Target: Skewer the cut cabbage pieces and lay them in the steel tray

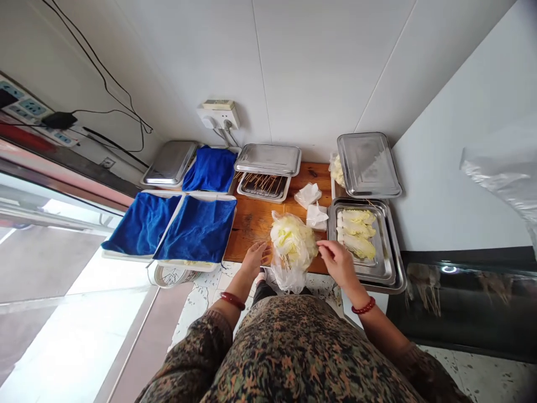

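Note:
A clear plastic bag (289,280) of pale yellow-green napa cabbage leaves (291,235) sits at the front edge of the wooden table. My left hand (255,258) is just left of the bag, fingers apart, holding nothing. On the other side, my right hand (338,262) has its thumb and forefinger pinched together by the bag's right edge; what is between them is too small to make out. To its right, several cabbage leaves (356,232) lie in rows on a metal tray (384,263).
Blue cloths (197,229) cover trays on the left. A lidded tray of skewers (264,182) stands at the back. White paper packets (308,195) lie behind the bag. A metal lid (369,165) leans at back right, and a wall socket (220,115) has plugs in it.

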Action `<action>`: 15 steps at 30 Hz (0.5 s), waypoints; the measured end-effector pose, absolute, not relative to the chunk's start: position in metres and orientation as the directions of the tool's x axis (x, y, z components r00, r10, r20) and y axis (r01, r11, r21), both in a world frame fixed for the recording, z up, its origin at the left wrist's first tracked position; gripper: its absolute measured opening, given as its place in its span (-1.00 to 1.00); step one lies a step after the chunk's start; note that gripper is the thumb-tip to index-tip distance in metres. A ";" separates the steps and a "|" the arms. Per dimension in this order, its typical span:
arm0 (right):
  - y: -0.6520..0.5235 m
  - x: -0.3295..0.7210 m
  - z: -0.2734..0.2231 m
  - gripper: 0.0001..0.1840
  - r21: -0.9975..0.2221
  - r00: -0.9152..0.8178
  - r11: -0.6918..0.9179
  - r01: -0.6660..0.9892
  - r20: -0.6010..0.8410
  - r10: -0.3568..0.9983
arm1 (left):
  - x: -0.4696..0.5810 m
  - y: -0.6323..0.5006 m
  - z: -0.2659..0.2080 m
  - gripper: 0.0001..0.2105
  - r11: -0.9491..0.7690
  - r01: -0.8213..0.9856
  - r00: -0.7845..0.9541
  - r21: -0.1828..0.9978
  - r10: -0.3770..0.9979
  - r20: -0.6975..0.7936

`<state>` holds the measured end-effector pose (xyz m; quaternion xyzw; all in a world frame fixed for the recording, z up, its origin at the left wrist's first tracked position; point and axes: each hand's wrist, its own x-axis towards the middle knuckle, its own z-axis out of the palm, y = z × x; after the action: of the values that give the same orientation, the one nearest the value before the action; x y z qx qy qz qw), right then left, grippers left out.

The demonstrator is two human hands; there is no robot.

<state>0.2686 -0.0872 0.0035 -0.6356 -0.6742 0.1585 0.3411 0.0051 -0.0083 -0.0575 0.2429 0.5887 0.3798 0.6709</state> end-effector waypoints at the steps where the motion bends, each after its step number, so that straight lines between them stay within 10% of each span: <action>1: -0.083 0.253 0.002 -0.70 -0.651 -0.043 0.186 0.736 0.230 0.972 | 0.005 -0.007 -0.061 -0.70 0.589 -0.211 0.016 0.780 0.800 -0.600; 6: -0.074 0.193 -0.019 -0.76 -0.614 -0.339 0.303 0.728 0.061 0.939 | 0.008 -0.002 -0.072 -0.79 0.552 -0.133 0.074 0.823 0.834 -0.547; 15: -0.072 0.193 -0.042 -0.78 -0.422 -0.283 0.203 0.884 -0.137 0.949 | 0.008 -0.017 -0.089 -0.97 0.528 -0.051 0.171 0.848 0.841 -0.513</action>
<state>0.1927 -0.0716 -0.0423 -0.5939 -0.7716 0.2145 0.0766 0.0076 -0.0175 -0.0888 0.3573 0.5531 0.3294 0.6767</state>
